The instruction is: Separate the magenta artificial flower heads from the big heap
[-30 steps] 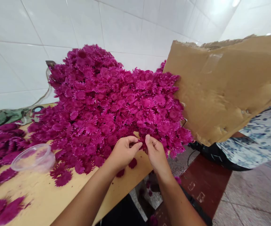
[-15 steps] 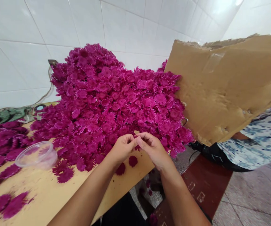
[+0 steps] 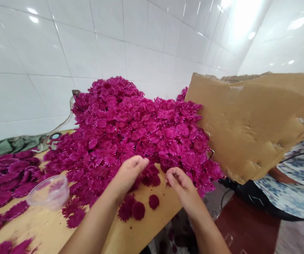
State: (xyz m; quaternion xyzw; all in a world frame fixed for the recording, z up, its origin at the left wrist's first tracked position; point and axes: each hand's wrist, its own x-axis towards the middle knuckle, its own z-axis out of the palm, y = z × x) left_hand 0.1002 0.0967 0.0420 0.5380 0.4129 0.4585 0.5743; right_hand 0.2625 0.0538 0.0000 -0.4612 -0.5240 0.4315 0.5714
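Note:
A large heap of magenta artificial-looking flower heads (image 3: 141, 123) rises in front of my hands. My left hand (image 3: 132, 171) is at the heap's front edge, thumb and fingers pressed together; what they hold, if anything, is hidden. To its right, apart from it, my right hand (image 3: 181, 183) has its fingers curled in a pinch over the table edge, and I cannot make out anything in it. Between and below the hands, a few loose dark magenta flower pieces (image 3: 138, 211) lie on the yellowish table (image 3: 152, 225).
A clear round plastic tub (image 3: 48, 193) stands left on the table. Further left lies another flower pile (image 3: 6, 180), with green cloth (image 3: 19, 144) behind. A big cardboard sheet (image 3: 247, 123) blocks the right; beyond it sits a person in patterned clothing (image 3: 289, 190). White tiled wall (image 3: 152, 53) behind.
My hands, whose fingertips met before, have come apart: the left towards the heap, the right towards the table edge. The view has tilted up a little.

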